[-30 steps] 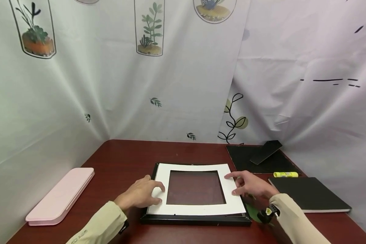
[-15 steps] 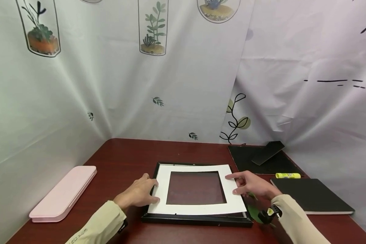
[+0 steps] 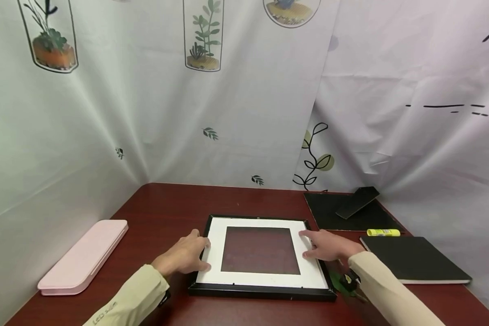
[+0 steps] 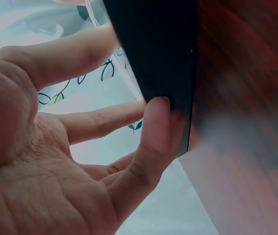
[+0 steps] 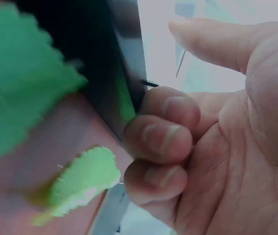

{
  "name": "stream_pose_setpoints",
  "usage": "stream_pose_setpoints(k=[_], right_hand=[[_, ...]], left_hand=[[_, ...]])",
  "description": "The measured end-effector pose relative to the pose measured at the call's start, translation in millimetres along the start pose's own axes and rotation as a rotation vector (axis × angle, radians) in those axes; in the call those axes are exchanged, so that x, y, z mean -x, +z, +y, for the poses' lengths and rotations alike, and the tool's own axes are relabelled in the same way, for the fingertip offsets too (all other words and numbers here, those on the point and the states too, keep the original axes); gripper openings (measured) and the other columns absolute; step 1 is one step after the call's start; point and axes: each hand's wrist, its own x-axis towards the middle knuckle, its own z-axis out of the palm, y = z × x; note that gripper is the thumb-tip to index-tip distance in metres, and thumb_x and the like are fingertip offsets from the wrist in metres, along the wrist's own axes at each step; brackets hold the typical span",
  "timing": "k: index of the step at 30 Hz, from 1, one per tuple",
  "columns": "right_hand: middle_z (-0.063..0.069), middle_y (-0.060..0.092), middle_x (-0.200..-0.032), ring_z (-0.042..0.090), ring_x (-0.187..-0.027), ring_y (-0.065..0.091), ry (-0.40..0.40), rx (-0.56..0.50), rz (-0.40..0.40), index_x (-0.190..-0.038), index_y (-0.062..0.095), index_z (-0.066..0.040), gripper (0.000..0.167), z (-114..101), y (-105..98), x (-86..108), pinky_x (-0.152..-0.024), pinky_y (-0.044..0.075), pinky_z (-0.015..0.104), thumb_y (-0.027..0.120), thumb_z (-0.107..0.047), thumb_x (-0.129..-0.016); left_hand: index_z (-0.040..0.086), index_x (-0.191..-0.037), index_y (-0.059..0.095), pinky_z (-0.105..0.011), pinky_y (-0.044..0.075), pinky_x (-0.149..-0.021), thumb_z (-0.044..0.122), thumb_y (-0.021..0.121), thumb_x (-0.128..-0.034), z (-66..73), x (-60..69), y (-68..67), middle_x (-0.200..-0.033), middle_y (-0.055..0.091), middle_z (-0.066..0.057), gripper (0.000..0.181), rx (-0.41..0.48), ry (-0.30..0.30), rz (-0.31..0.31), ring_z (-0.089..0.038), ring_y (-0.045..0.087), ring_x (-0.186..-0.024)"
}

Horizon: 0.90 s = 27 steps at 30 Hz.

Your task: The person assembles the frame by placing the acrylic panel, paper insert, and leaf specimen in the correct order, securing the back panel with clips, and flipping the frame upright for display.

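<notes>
A black picture frame (image 3: 265, 292) lies on the table with a white mat board (image 3: 261, 280) flat inside its rim. Through the mat's window a dark reddish surface shows. My left hand (image 3: 183, 256) rests at the frame's left side, its thumb and fingers spread and relaxed; in the left wrist view a fingertip touches the frame's black outer side (image 4: 158, 54). My right hand (image 3: 330, 244) presses the mat's right strip with a straight index finger and thumb. The right wrist view shows its other fingers (image 5: 161, 139) bent against the frame's side, holding nothing.
Green leaves (image 5: 21, 83) lie under and beside my right wrist. A black backing board with a stand (image 3: 322, 213) lies at the back right, near a yellow glue stick (image 3: 383, 232) and a black notebook (image 3: 417, 258). A pink case (image 3: 83, 258) sits at the left.
The mat board has dropped from lying skewed and raised over the frame to sitting level inside it. My right hand has shifted slightly left; my left hand has stayed at the frame's side.
</notes>
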Motion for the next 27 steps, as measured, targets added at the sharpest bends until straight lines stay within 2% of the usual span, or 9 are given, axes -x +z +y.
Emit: stream_pose_setpoints(k=[2, 4, 6, 8, 11, 14, 18, 21, 27], right_hand=[[0.004, 0.065, -0.081, 0.013, -0.072, 0.057, 0.041, 0.061, 0.001, -0.148, 0.046, -0.004, 0.067, -3.3, -1.6, -8.6, -0.071, 0.049, 0.036, 0.073, -0.027, -0.092], [0.013, 0.07, -0.106, 0.02, -0.094, 0.065, 0.064, 0.101, 0.02, -0.147, 0.046, -0.004, 0.066, -4.8, -3.2, -19.7, -0.083, 0.052, 0.043, 0.073, -0.029, -0.092], [0.018, 0.064, -0.125, 0.026, -0.107, 0.064, 0.074, 0.123, 0.048, -0.146, 0.048, -0.005, 0.064, -4.4, -3.8, -31.4, -0.091, 0.052, 0.048, 0.073, -0.03, -0.092], [0.021, 0.057, -0.133, 0.033, -0.117, 0.058, 0.07, 0.117, 0.074, -0.143, 0.053, -0.006, 0.061, -2.5, -4.2, -42.7, -0.094, 0.05, 0.052, 0.073, -0.033, -0.092], [0.022, 0.051, -0.132, 0.037, -0.117, 0.051, 0.061, 0.084, 0.096, -0.135, 0.059, -0.006, 0.055, 1.7, -4.5, -56.2, -0.093, 0.048, 0.054, 0.074, -0.034, -0.09], [0.019, 0.055, -0.13, 0.035, -0.116, 0.049, 0.053, 0.045, 0.104, -0.128, 0.064, -0.006, 0.048, 5.1, -6.2, -65.7, -0.094, 0.046, 0.054, 0.075, -0.033, -0.09], [0.016, 0.065, -0.124, 0.034, -0.116, 0.058, 0.035, -0.02, 0.106, -0.121, 0.067, -0.003, 0.041, 6.1, -9.6, -73.5, -0.096, 0.05, 0.052, 0.076, -0.027, -0.089], [0.016, 0.069, -0.121, 0.034, -0.117, 0.062, 0.036, -0.068, 0.103, -0.118, 0.069, -0.002, 0.038, 5.9, -10.6, -78.0, -0.095, 0.053, 0.05, 0.078, -0.024, -0.088], [0.008, 0.067, -0.107, 0.021, -0.094, 0.056, 0.055, -0.108, 0.106, -0.11, 0.071, -0.009, 0.031, 6.5, -8.3, -86.8, -0.079, 0.05, 0.037, 0.081, -0.022, -0.084]], left_hand=[[0.002, -0.112, 0.072, -0.038, 0.05, -0.07, 0.02, 0.091, -0.0719, -0.4, -0.4, -0.6, -0.103, 0.056, -0.015, 0.048, -0.021, 0.0, -0.007, -0.022, 0.055, -0.076], [0.003, -0.11, 0.072, -0.039, 0.049, -0.07, 0.021, 0.091, -0.0712, -0.7, -0.7, -1.4, -0.101, 0.056, -0.014, 0.047, -0.042, 0.0, -0.015, -0.022, 0.054, -0.075], [0.003, -0.109, 0.073, -0.039, 0.049, -0.071, 0.021, 0.092, -0.0706, -1.0, -0.6, -1.8, -0.099, 0.057, -0.013, 0.047, -0.058, 0.002, -0.021, -0.021, 0.054, -0.076], [0.003, -0.108, 0.073, -0.039, 0.049, -0.07, 0.022, 0.092, -0.07, -1.2, -0.6, -2.3, -0.099, 0.057, -0.013, 0.046, -0.064, 0.001, -0.026, -0.021, 0.053, -0.075], [0.003, -0.106, 0.073, -0.039, 0.048, -0.069, 0.022, 0.093, -0.0693, -0.1, -0.7, -3.2, -0.098, 0.057, -0.013, 0.046, -0.069, 0.007, -0.021, -0.022, 0.053, -0.074], [0.003, -0.104, 0.073, -0.041, 0.049, -0.068, 0.021, 0.092, -0.0691, 1.9, -1.1, -3.2, -0.096, 0.057, -0.014, 0.044, -0.086, 0.021, -0.007, -0.023, 0.054, -0.073], [0.003, -0.099, 0.072, -0.043, 0.049, -0.065, 0.018, 0.091, -0.0706, 5.0, -1.4, -0.1, -0.095, 0.054, -0.015, 0.038, -0.097, 0.042, 0.012, -0.025, 0.055, -0.07], [0.002, -0.095, 0.069, -0.04, 0.049, -0.063, 0.013, 0.089, -0.0725, 6.6, -0.8, 3.2, -0.096, 0.052, -0.017, 0.032, -0.067, 0.047, 0.015, -0.025, 0.056, -0.067], [0.001, -0.094, 0.066, -0.038, 0.05, -0.061, 0.009, 0.087, -0.0747, 7.9, 1.1, 4.8, -0.097, 0.05, -0.02, 0.029, -0.04, 0.036, 0.007, -0.026, 0.056, -0.066]])
